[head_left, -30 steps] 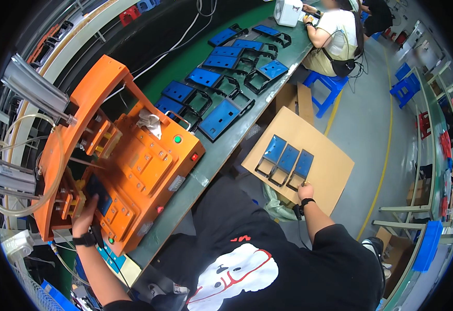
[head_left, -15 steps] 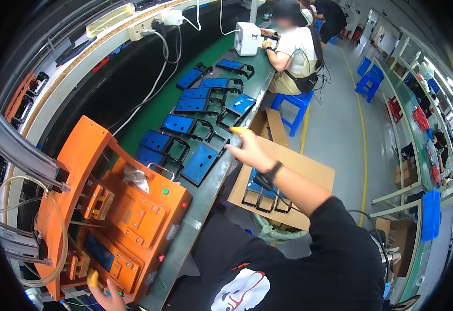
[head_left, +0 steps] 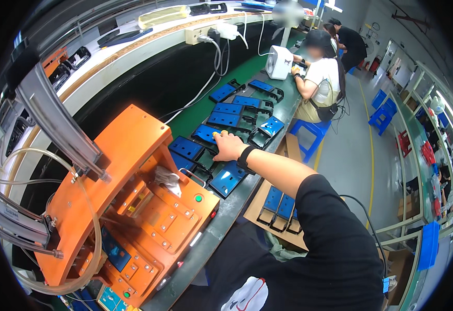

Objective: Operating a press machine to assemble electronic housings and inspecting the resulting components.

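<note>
While right hand (head_left: 230, 147) rests on blue panels (head_left: 208, 133), left hand unseen.

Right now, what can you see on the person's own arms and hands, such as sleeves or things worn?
Only the right arm shows. The right hand is bare, with yellow-orange covers on fingertips. A black band sits on the wrist. The forearm is uncovered, and a short black sleeve begins near the elbow. The left hand is out of view.
</note>
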### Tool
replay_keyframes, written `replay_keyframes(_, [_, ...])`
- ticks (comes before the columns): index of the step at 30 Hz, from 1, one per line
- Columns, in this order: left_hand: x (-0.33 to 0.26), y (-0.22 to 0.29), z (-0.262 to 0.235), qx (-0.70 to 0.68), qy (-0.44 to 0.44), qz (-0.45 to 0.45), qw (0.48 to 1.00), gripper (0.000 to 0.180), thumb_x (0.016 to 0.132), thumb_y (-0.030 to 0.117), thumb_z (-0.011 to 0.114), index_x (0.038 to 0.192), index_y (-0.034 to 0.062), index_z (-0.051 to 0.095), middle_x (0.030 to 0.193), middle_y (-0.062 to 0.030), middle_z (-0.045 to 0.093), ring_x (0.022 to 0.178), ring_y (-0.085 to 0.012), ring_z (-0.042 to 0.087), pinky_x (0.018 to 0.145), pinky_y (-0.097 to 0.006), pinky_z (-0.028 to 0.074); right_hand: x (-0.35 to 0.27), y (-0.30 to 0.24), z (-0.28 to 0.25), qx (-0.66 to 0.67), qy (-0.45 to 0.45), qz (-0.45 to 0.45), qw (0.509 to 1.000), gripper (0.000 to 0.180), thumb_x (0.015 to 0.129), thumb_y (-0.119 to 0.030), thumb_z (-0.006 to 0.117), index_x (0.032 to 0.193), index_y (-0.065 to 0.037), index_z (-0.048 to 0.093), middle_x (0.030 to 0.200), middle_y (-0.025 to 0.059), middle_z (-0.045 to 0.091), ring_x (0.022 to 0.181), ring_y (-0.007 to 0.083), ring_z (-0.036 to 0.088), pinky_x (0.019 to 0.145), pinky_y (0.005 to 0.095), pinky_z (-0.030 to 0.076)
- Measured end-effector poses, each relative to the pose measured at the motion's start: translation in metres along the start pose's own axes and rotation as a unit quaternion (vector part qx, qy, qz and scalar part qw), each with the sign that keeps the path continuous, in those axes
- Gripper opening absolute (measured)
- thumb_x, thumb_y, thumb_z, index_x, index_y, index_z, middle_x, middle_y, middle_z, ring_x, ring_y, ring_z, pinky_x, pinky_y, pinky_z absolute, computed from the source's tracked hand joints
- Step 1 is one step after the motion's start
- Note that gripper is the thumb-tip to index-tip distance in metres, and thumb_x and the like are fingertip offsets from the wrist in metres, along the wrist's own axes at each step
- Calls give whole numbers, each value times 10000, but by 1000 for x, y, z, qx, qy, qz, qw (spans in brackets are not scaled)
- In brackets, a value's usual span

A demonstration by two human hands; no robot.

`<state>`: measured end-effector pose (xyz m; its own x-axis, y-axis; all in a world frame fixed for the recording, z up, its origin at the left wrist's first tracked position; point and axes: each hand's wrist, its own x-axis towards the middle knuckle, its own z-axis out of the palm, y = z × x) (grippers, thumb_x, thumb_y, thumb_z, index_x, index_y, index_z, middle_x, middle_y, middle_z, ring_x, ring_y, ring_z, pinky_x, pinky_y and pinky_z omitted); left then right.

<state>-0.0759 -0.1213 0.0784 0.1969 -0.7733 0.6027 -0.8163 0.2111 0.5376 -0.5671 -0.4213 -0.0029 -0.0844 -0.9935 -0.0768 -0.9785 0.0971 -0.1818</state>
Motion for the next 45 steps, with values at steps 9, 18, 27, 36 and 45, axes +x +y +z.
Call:
replay_keyframes(9, [-9,-14,17,-57,2,-47,997,198,935,61,539,1009,-74,664,1011,-218,681,924,-350,636,868,-428,501,12,-2,-4,-52,30,53,997,776,697,-451,801,1341,-108,536,1313,193,519,1228,409,481,1000,512,413])
replay_keyframes(18, [-10,-23,14,-35,-17,-18,999,207,941,77,543,1038,-68,655,1033,-225,670,948,-374,623,899,-435,483,19,17,-26,-13,11,49,999,955,630,-511,826,1378,-29,480,1309,243,521,1254,427,458,1044,489,409])
replay_keyframes(27, [-18,-22,16,-58,-40,-34,997,217,926,108,611,1072,-44,663,1061,-207,664,953,-360,621,881,-424,482,27,30,-34,-20,73,25,997,802,704,-271,813,1370,-3,456,1271,236,571,1178,393,561,989,437,481])
replay_keyframes(36, [-35,11,39,-364,-227,-47,902,340,919,235,632,1060,-74,616,1017,-192,645,962,-281,631,893,-358,478,-177,-9,-90,254,136,-44,957,811,706,-192,814,1392,14,434,1259,211,569,1219,338,536,1050,381,421])
replay_keyframes(45, [-24,71,110,-650,-247,-221,684,1211,722,792,624,1559,65,136,1535,-167,329,1393,-364,374,1101,-475,371,-332,-141,-19,495,-114,-225,832,810,774,-245,825,1421,7,409,1365,199,501,1262,324,499,1058,386,392])
